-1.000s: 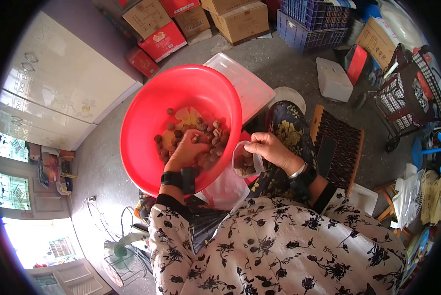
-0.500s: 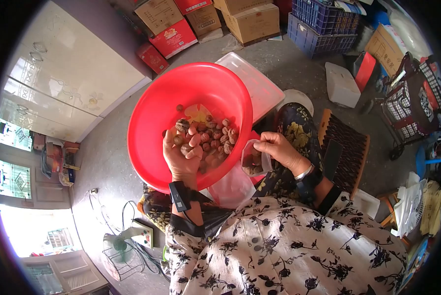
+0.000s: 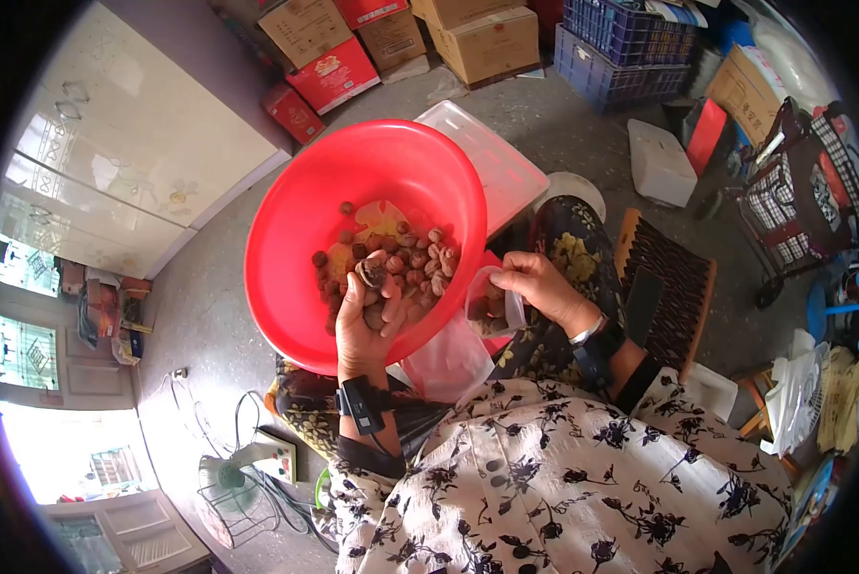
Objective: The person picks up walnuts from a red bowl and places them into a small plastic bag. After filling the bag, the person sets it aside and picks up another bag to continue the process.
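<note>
A big red basin (image 3: 290, 187) rests in front of me, tilted toward me, with many brown walnuts (image 3: 415, 258) lying in its lower part. Inside it, my left hand (image 3: 360, 335) is palm up with its fingers curled round a few walnuts; a dark, rough one (image 3: 372, 273) shows near the fingertips. Beside the basin's right rim, my right hand (image 3: 549, 292) pinches the edge of a clear plastic container (image 3: 512, 308) with several walnuts inside. Below the rim, a translucent plastic bag (image 3: 446, 362) hangs by my lap.
A white plastic crate lid (image 3: 511, 163) lies behind the basin. A wooden beaded seat (image 3: 673, 282) with a dark phone on it stands to the right. Cardboard boxes (image 3: 487, 48), blue crates (image 3: 621, 72) and a wheeled cart (image 3: 783, 210) are farther back. A fan (image 3: 226, 481) stands at lower left.
My left hand has turned and shifted slightly right, bringing the dark walnut up to its fingertips. The right hand with the container is nearly unmoved; the whole view has shifted a little.
</note>
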The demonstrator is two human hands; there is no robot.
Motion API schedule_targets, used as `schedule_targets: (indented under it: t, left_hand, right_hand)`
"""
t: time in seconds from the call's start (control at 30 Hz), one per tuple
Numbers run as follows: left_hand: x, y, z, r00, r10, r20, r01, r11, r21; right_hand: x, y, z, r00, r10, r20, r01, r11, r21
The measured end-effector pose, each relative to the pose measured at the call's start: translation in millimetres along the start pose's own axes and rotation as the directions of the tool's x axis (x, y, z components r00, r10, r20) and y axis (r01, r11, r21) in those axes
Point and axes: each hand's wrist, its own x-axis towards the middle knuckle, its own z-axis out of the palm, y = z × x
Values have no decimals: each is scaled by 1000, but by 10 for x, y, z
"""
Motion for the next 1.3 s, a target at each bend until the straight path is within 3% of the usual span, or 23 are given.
schedule_targets:
  t: [0.27, 0.33, 0.4, 0.47, 0.57, 0.63, 0.67, 0.73, 0.87, 0.97, 1.07, 1.13, 1.17, 1.23, 1.27, 1.3]
  left_hand:
    - [-66, -35, 231, 999, -17, -47, 30, 955, 296]
    - [-63, -9, 388, 996, -76, -38, 86, 888, 452]
    - [-63, 16, 543, 990, -142, -25, 136, 862, 488]
    - [-47, -69, 688, 982, -162, -100, 187, 731, 657]
    - [-9, -232, 794, 987, -154, -38, 130, 646, 752]
    - [5, -272, 753, 986, -166, -27, 100, 452, 886]
    - [14, -294, 742, 986, -168, -26, 101, 452, 886]
    - [29, -329, 734, 971, -236, -28, 94, 271, 958]
    - [16, -383, 658, 990, -139, -1, 34, 235, 971]
    - [21, -368, 591, 994, -108, -34, 65, 291, 955]
    - [18, -370, 565, 992, -64, -108, 125, 388, 913]
    - [11, -403, 552, 991, 83, -105, 90, 167, 982]
    - [2, -416, 562, 991, 83, -105, 90, 168, 982]
    - [-25, -437, 611, 997, 64, -42, 48, -94, 994]
    - [-31, -436, 655, 997, 66, -44, 50, -91, 995]
    - [-28, -425, 720, 998, 22, -62, 65, -170, 983]
  right_hand:
    - [-28, -135, 63, 999, 34, -21, -33, 999, 5]
    - [-11, -99, 41, 999, 47, -8, -47, 998, 36]
    - [-10, -87, 37, 998, 59, 10, -59, 996, 69]
    - [-15, -95, 44, 998, 69, 3, -69, 995, 71]
    - [-28, -90, 35, 999, 25, 20, -27, 996, 86]
    - [-3, -51, 36, 1000, 3, 18, -5, 997, 72]
    - [5, -35, 30, 1000, -19, 19, 18, 998, 57]
    - [10, -32, 8, 1000, -4, 2, 4, 1000, 11]
    - [32, 18, 23, 999, 2, -36, -2, 1000, -4]
    - [31, 12, -14, 1000, 9, -27, -11, 998, -65]
    - [-2, -71, 27, 1000, 14, -21, -14, 1000, -4]
    - [-5, -86, 30, 1000, 17, -23, -18, 999, -34]
    - [-6, -94, 29, 999, 20, -26, -22, 998, -64]
    - [-19, -135, 34, 1000, 15, -23, -17, 996, -89]
    - [-23, -149, 35, 1000, 8, -20, -11, 993, -114]
    - [-17, -134, 33, 1000, 11, -16, -13, 993, -119]
